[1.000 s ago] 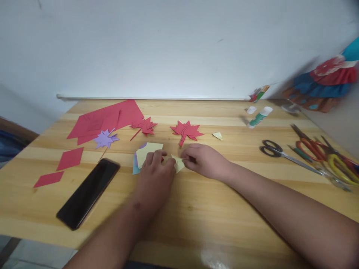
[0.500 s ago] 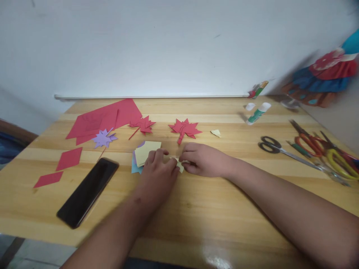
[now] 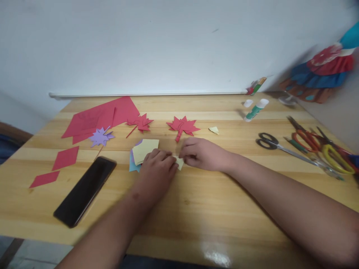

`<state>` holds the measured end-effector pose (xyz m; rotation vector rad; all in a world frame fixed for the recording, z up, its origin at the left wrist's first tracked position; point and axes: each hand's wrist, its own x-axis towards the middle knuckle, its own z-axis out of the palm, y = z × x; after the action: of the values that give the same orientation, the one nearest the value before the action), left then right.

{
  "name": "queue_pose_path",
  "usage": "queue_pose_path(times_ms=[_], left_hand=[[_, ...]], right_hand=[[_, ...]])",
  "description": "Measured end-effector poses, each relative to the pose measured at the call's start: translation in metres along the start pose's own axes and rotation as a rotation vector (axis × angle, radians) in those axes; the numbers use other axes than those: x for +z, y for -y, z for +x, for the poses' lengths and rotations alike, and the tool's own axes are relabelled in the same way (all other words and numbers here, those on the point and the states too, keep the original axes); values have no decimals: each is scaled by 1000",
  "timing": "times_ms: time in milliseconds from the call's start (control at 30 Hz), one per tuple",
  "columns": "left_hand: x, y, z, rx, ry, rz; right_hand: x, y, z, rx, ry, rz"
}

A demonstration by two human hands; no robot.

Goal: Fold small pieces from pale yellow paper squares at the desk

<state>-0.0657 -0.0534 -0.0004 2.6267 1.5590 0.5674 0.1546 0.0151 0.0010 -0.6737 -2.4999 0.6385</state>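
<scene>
A small pale yellow paper piece (image 3: 179,163) lies on the table between my hands, mostly covered by fingers. My left hand (image 3: 159,168) has its curled fingertips on the left part of that paper. From the other side, my right hand (image 3: 196,153) has its fingers pinched at the paper's right edge; the fingertips are partly hidden. Just left of my left hand is a stack of yellow paper squares (image 3: 146,149), over purple and blue paper (image 3: 134,164). A red paper leaf (image 3: 183,127) lies beyond my hands, with a folded yellow paper scrap (image 3: 214,130) to its right.
At left lie a phone (image 3: 85,192), red paper diamonds (image 3: 66,157), a purple paper leaf (image 3: 101,136), another red leaf (image 3: 142,122) and red sheets (image 3: 123,110). To the right are an uncapped glue stick (image 3: 256,110), black-handled scissors (image 3: 269,141), several other tools and a doll-like figure (image 3: 322,76).
The view has shifted slightly, moving everything a little left and up. My left fingers have flattened slightly over the yellow paper piece; my right hand stays beside it.
</scene>
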Motion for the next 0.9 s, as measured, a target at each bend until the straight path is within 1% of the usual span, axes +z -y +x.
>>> queue_pose_path(times_ms=[67,167,300,500,600,667,733,800,833,900], left_hand=[[-2,-1,0,-6,20,29],[-5,-5,1,-46,55,43],[-6,-8,2,-147,73,35],[-5,-8,2,-194,149,27],[-6,-9,2,-224,151,-3],[-7,-9,3,-251,130,-70],[-10,-9,3,-299,80,-196],[-13,-9,3,-380,19,-352],[-15,-8,3,-430,-7,-423],[-19,-9,2,-511,-46,-534]], right_hand=[[2,-1,1,72,-24,12],[2,2,3,120,40,19],[-3,9,5,164,115,-16],[0,16,7,211,109,-57],[1,21,8,231,88,-73],[-1,24,9,240,89,-57],[-3,26,8,301,106,27],[-3,26,8,401,102,187],[-2,27,7,436,86,283],[1,27,7,454,-13,433]])
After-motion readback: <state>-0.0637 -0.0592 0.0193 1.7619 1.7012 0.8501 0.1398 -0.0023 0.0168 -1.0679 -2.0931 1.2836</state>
